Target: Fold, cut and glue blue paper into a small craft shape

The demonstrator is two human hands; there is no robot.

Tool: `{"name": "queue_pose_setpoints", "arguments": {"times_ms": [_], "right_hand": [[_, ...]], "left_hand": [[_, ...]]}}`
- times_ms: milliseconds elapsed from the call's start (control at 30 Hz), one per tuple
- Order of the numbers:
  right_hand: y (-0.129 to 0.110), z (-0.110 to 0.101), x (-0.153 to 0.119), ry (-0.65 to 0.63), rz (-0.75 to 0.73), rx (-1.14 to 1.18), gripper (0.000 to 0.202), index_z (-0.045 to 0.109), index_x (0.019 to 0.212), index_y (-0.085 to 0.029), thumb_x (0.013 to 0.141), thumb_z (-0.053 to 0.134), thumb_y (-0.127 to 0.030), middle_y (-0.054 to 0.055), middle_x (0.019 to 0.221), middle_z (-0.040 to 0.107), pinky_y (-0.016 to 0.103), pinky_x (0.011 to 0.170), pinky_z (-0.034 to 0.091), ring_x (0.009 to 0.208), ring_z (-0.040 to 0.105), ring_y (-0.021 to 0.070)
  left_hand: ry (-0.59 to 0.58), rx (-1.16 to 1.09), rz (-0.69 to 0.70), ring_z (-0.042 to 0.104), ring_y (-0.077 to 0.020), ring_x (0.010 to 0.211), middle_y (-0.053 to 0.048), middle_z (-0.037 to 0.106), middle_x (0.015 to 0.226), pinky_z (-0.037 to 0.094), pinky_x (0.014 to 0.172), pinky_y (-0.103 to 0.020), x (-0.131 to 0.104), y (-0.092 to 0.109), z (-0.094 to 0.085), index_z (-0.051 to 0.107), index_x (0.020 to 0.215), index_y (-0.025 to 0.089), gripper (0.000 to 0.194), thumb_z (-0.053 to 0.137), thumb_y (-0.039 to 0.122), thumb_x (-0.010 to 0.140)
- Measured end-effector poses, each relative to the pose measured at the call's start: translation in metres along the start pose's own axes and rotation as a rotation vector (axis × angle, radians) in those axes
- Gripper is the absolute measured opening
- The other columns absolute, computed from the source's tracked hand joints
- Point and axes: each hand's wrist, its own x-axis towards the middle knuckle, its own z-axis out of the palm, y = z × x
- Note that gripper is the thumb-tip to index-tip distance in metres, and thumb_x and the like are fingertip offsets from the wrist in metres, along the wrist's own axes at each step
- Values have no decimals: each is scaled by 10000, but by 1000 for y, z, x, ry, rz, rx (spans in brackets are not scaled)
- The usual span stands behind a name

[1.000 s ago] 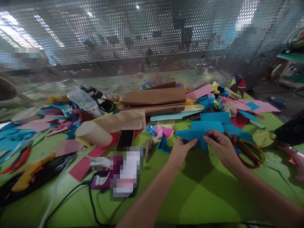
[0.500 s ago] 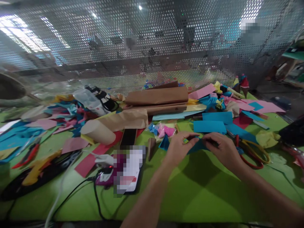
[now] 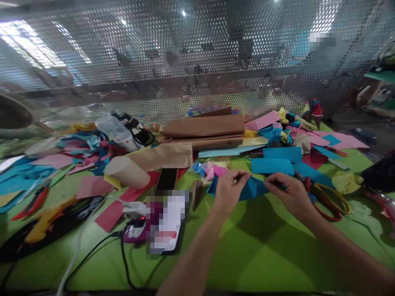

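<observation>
A strip of blue paper (image 3: pixel 253 189) with creases across it stretches between my two hands, above the green table (image 3: pixel 262 255). My left hand (image 3: pixel 228 192) pinches its top edge between thumb and fingers. At its far right corner, my right hand (image 3: pixel 289 192) grips the paper with thumb and fingertips. Left of my left hand lies another pleated blue paper piece (image 3: pixel 212 188), partly hidden behind the hand. A small brown paper cone (image 3: pixel 196 194) rests beside it. Scissors with red and yellow handles (image 3: pixel 331 201) lie just right of my right hand.
Blue paper rectangles (image 3: pixel 273 165) lie beyond my hands. At the back are brown paper rolls (image 3: pixel 203 125) before a perforated metal screen (image 3: pixel 197 49). To the left are a phone (image 3: pixel 169 222), a purple power strip (image 3: pixel 134 234) with cables, a yellow glue gun (image 3: pixel 46 220) and a cardboard tube (image 3: pixel 126 172).
My left hand has shifted slightly left along the top edge. More of the blue paper now shows, spread between the hands with its folds facing me.
</observation>
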Motion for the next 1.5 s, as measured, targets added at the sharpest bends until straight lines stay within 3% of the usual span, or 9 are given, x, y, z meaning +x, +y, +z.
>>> {"name": "queue_pose_setpoints", "arguments": {"times_ms": [367, 600, 833, 1033, 1200, 1333, 1500], "right_hand": [[0, -1, 1, 18, 98, 106, 270, 689, 829, -211, 915, 631, -460, 22, 774, 668, 292, 643, 429, 725, 583, 193], [0, -5, 5, 99, 145, 135, 296, 701, 820, -211, 885, 659, -497, 24, 777, 684, 294, 660, 449, 727, 588, 190], [11, -9, 6, 207, 216, 340, 299, 672, 876, -208, 884, 675, -507, 24, 804, 653, 305, 688, 463, 767, 587, 187], [2, -4, 4, 51, 150, 334, 335, 711, 1082, -231, 894, 674, -505, 66, 1042, 721, 353, 818, 502, 954, 642, 238], [-1, -1, 3, 29, 114, 159, 277, 722, 853, -215, 888, 674, -485, 40, 835, 711, 319, 701, 475, 793, 627, 219], [-1, -3, 4, 87, 125, 135, 265, 718, 838, -214, 895, 661, -467, 33, 805, 701, 306, 672, 460, 756, 607, 206], [0, -4, 5, 108, 115, 147, 265, 720, 838, -212, 896, 659, -464, 37, 810, 704, 314, 685, 475, 760, 613, 208]], "left_hand": [[35, -9, 11, 678, -184, 834, -50, 764, 869, 504, 742, -276, 1, 1, -4, 765, 874, 180, 139, 671, 281, 893], [105, -49, -41, 655, -185, 822, -44, 746, 849, 481, 747, -287, 6, -8, -13, 750, 890, 180, 181, 672, 343, 891], [199, -37, -29, 647, -178, 810, -50, 745, 869, 476, 740, -281, 11, -11, -19, 741, 914, 177, 183, 667, 341, 888], [71, 76, 88, 651, -176, 832, -45, 733, 869, 490, 761, -278, 6, -4, -12, 736, 902, 186, 160, 626, 299, 931], [-21, 43, 50, 664, -190, 866, -58, 748, 901, 504, 771, -283, 3, 1, -7, 753, 921, 184, 163, 632, 293, 926], [-88, -61, -73, 669, -198, 910, -74, 757, 1021, 516, 786, -292, 4, -2, -7, 743, 1069, 182, 250, 651, 354, 913], [-96, -56, -95, 615, -171, 772, -52, 718, 847, 483, 679, -273, 5, -9, -6, 733, 907, 150, 253, 665, 393, 891]]}}
